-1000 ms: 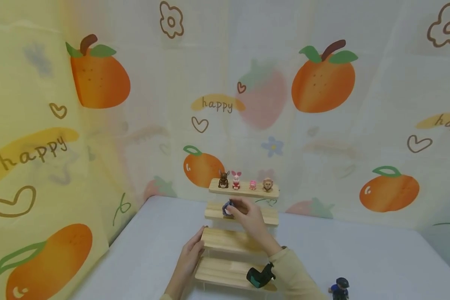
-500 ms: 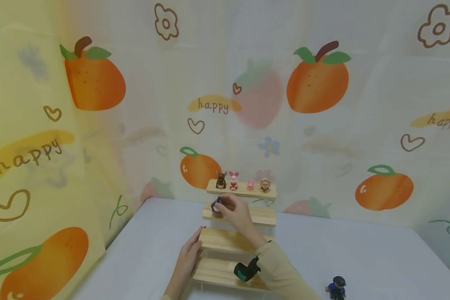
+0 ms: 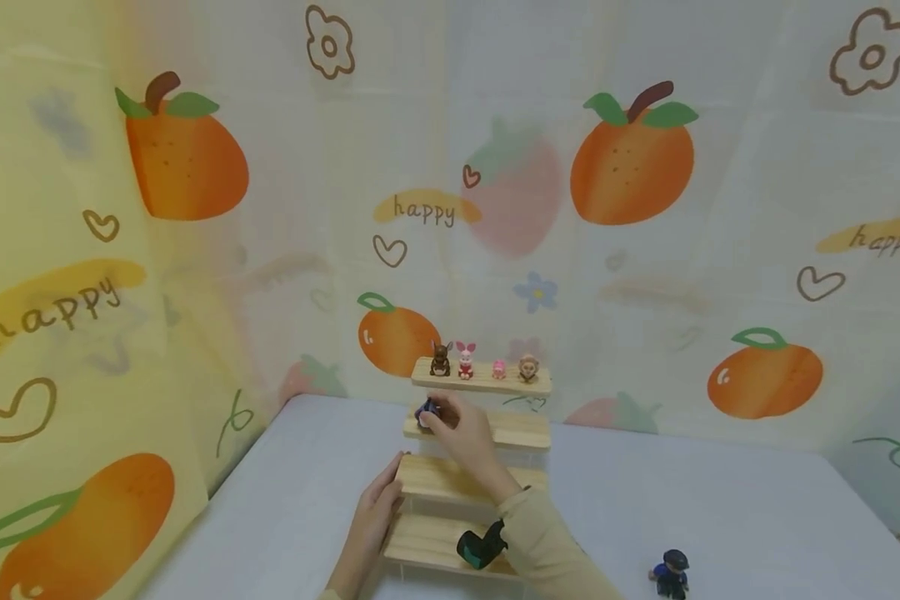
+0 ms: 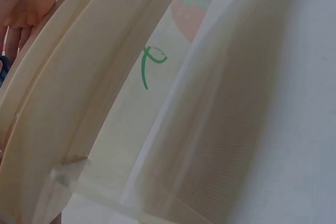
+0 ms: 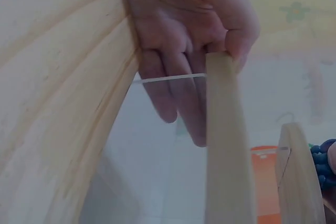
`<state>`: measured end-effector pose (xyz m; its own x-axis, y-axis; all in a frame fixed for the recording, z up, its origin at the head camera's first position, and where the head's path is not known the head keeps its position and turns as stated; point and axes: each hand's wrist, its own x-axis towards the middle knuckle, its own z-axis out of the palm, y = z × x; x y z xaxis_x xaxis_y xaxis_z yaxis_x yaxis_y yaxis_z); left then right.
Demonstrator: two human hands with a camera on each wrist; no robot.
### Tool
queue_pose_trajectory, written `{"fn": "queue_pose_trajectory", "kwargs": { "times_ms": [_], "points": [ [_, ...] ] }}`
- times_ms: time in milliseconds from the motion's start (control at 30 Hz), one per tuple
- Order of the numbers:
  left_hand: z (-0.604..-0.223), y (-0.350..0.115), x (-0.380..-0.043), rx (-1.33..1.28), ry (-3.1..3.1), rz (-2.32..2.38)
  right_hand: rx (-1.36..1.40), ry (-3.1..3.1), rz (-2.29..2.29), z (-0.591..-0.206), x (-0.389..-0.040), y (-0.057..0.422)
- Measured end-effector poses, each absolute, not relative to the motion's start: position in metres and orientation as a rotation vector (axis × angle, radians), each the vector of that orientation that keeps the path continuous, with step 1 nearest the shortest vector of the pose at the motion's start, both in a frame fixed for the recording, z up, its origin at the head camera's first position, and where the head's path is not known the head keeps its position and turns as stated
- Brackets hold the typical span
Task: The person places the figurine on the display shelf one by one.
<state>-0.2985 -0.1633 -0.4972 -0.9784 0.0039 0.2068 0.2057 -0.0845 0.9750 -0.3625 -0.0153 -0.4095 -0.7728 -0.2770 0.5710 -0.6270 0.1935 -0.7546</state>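
Note:
A four-tier wooden display stand (image 3: 431, 477) rises in the middle of the table. My left hand (image 3: 376, 505) grips the left end of its second tier from the bottom; in the right wrist view the thumb and fingers of the left hand (image 5: 184, 40) lie about the board's end. On the tier above, my right hand (image 3: 463, 429) pinches a small dark blue figurine (image 3: 423, 414) with a pale belly at the left end. That blue figurine (image 5: 323, 166) shows at the right edge of the right wrist view, partly cut off.
Along the top tier stand a brown kangaroo-like figurine (image 3: 440, 360), a white-and-pink long-eared one (image 3: 465, 362), a small pink one (image 3: 498, 369) and a lion-like one (image 3: 528, 368). A dark-capped figure (image 3: 672, 573) is on the white table (image 3: 630, 492) at right. Printed cloth (image 3: 510, 275) hangs behind.
My right hand has moved left along its tier with the blue figurine, to the tier's left end. My left hand keeps its grip on the stand. The head view has shifted slightly.

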Motion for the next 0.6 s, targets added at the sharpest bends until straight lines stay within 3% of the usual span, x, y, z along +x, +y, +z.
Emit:
{"fn": "queue_pose_trajectory", "kwargs": {
  "times_ms": [600],
  "points": [
    [-0.4961, -0.1639, -0.2969, -0.283, -1.997, -2.215, 0.789, -2.253, 1.410, -0.4100, -0.3587, -0.0171]
  ]
}}
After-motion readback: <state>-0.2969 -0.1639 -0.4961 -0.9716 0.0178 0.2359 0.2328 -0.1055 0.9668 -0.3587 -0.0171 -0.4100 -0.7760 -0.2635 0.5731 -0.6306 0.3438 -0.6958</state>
